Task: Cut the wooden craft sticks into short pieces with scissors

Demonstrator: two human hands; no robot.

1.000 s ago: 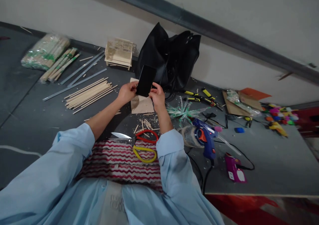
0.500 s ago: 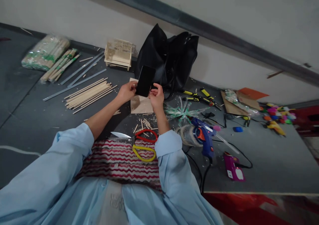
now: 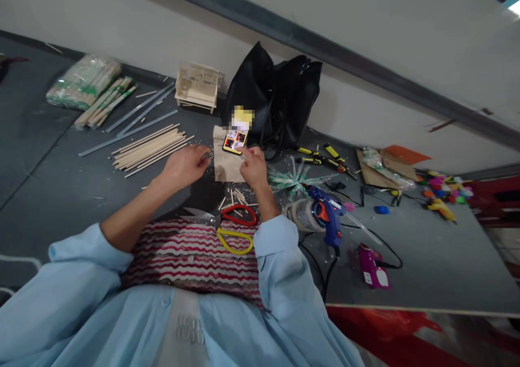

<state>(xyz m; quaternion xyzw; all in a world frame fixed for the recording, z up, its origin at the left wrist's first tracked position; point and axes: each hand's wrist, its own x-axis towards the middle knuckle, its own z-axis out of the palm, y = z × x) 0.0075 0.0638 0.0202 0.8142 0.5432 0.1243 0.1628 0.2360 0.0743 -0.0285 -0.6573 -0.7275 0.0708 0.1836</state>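
A phone (image 3: pixel 234 142) with its screen lit leans upright against the black bag, its foot on a pale wooden board (image 3: pixel 227 168). My right hand (image 3: pixel 255 168) is at the phone's lower right, index finger stretched to the screen and the other fingers bent; it grips nothing. To the left of the board, my left hand (image 3: pixel 184 166) hovers over the table, loosely curved with a gap between thumb and fingers and nothing visible in it. Near my body lie scissors (image 3: pixel 238 229) with one red and one yellow handle, beside short stick offcuts (image 3: pixel 238 197).
Thin wooden sticks (image 3: pixel 150 149), metal strips (image 3: pixel 130 131) and packaged sticks (image 3: pixel 83 83) lie left. A small stick-built bench (image 3: pixel 197 88) stands by the black bag (image 3: pixel 280 93). To the right are a blue glue gun (image 3: pixel 333 223), pliers (image 3: pixel 325 161) and a purple box (image 3: pixel 372 268).
The phone's dark screen has lit up. My left hand has let go of the phone and drawn back left; my right index finger now points at its screen.
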